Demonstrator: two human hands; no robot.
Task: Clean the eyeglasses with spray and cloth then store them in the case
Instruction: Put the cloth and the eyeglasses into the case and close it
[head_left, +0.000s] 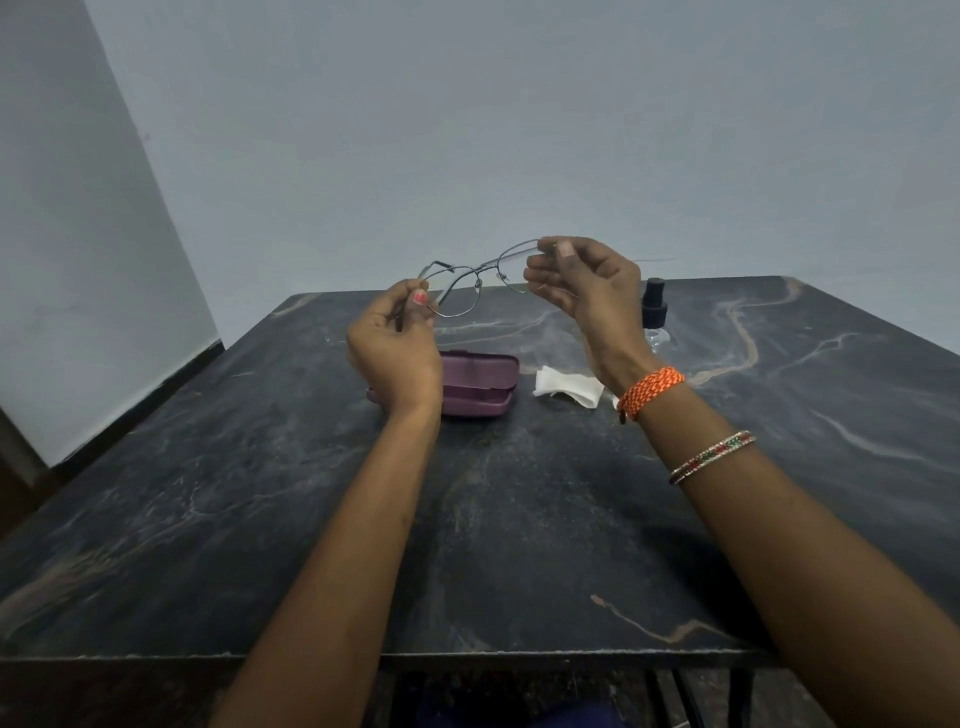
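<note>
Both hands, left (392, 340) and right (582, 283), pinch the glasses (470, 283) by the outer frame ends at frame centre, above the tabletop (519, 519). Light, thin, fragile: hold the rims, not the lenses.

Single head view, close above table (311, 519), facing forward-down toward wall (519, 130).
</note>
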